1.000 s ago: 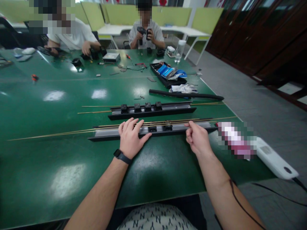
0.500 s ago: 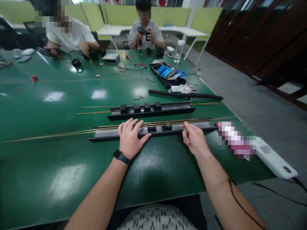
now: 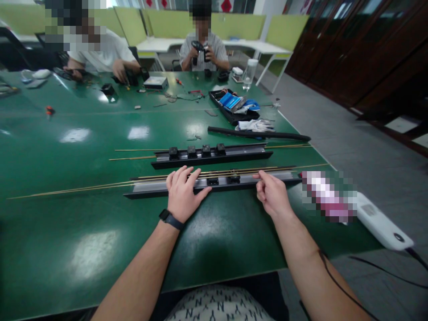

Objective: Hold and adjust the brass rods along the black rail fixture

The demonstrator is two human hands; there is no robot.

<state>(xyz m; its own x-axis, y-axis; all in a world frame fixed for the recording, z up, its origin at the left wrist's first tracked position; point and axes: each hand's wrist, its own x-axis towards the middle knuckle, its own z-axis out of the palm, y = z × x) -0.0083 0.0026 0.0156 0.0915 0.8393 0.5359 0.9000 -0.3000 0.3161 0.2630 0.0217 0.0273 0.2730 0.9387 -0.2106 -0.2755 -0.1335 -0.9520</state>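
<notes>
A long black channel rail (image 3: 147,195) with a pale inner face lies crosswise in front of me. Thin brass rods (image 3: 80,189) run along it and stick out past its left end. Spread fingers of my left hand (image 3: 182,194) rest across the rail and rods, thumb on the near edge. Two small black blocks (image 3: 212,182) sit in the channel between my hands. My right hand (image 3: 272,194) is closed, with thumb and index finger pinched at the rods near the rail's right part; the fingertips partly hide the grip.
Behind lies a second rail (image 3: 214,161) with several black blocks (image 3: 191,152) and brass rods. Farther back are a black tube (image 3: 257,133), gloves (image 3: 256,125) and a black tray (image 3: 227,113). A white power strip (image 3: 383,225) lies right. Two people sit across the table.
The view shifts slightly. Both hands keep nearly the same place on the rail and rods; nothing is visibly taken up or let go.
</notes>
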